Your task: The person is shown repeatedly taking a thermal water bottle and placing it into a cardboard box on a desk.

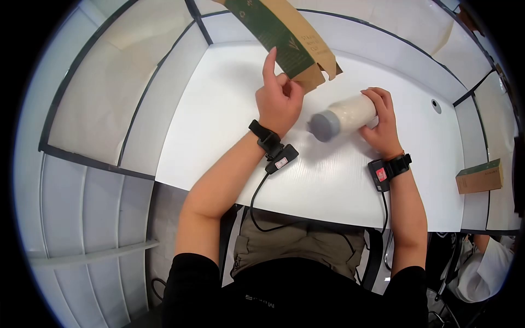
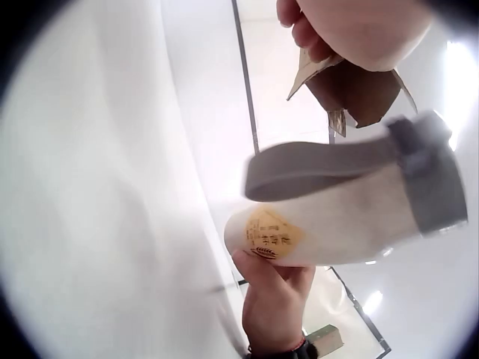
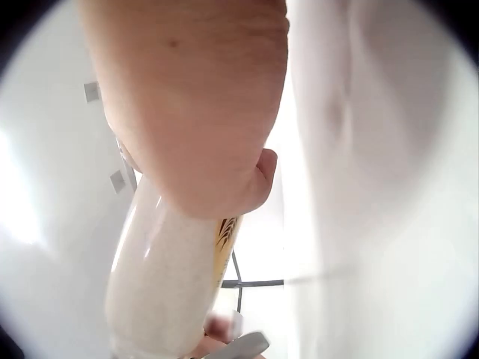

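A white table (image 1: 208,126) fills the middle of the head view. A long green and brown box (image 1: 270,35) slants down from the top middle, and its low end is open, with loose flaps. Just below that end, right of the middle, is a pale bottle (image 1: 353,113). It lies on its side, its top pointing to the left. It is hard to see if the bottle touches the table.

The left hand (image 1: 280,104), near the top middle, holds the low end of the box with bent fingers, while one finger points up along the green side. The right hand (image 1: 384,123), right of the middle, is wrapped around the bottom of the bottle. A small brown and green box (image 1: 480,177) is at the far right. The bottle has a grey lid (image 1: 325,126). In the left wrist view, a grey strap (image 2: 322,157) loops from it, above a small yellow label (image 2: 273,233).
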A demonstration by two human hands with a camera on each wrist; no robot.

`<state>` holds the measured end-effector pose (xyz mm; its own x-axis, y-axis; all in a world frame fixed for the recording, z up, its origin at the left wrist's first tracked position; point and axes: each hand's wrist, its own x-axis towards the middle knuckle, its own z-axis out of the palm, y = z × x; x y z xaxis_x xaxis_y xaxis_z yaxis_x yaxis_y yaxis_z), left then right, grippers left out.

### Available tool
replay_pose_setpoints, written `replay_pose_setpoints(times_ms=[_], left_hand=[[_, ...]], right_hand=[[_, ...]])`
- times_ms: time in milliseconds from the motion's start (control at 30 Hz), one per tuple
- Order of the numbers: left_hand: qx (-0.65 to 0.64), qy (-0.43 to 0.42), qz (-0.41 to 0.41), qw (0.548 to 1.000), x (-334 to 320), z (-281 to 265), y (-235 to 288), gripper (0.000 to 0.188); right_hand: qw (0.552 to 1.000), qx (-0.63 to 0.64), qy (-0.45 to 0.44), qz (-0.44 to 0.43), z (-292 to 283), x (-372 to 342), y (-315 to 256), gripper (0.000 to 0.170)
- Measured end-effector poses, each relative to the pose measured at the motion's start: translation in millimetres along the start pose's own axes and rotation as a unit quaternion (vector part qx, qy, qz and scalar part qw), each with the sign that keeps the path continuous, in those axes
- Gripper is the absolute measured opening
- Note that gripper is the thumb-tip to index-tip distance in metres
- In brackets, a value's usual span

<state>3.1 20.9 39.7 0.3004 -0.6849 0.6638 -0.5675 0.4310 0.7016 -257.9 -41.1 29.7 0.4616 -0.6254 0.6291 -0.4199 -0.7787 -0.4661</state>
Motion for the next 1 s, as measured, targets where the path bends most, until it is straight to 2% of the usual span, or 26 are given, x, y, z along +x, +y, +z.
replay_pose_setpoints(times_ms=[367, 433, 567, 667, 800, 1000], left_hand=[[0.050, 0.011, 0.107, 0.993, 4.2, -2.6, -10.4, 0.068], [0.056, 0.005, 0.100, 0.993, 5.0, -3.4, -9.5, 0.066], [0.102, 0.000, 0.102, 0.990, 6.0, -2.5, -10.1, 0.063], [0.126, 0.004, 0.144, 0.982, 6.8, -0.3, -9.7, 0.063], [0.145, -0.045, 0.152, 0.977, 4.9, 0.0, -5.6, 0.060], [0.082, -0.057, 0.115, 0.988, 3.2, 6.2, -5.9, 0.052]], right_hand=[[0.995, -0.097, 0.017, 0.016, -3.2, -0.9, -2.2, 0.057], [0.994, -0.108, 0.027, 0.019, -2.6, -1.9, -1.7, 0.057], [0.994, -0.080, 0.042, 0.060, -1.2, -2.6, -1.2, 0.057], [0.993, -0.071, 0.046, 0.079, -0.9, -2.8, 0.9, 0.057], [0.992, -0.063, 0.047, 0.100, -0.6, -4.2, 6.9, 0.055], [0.992, -0.029, 0.035, 0.115, 1.9, -5.8, 11.3, 0.056]])
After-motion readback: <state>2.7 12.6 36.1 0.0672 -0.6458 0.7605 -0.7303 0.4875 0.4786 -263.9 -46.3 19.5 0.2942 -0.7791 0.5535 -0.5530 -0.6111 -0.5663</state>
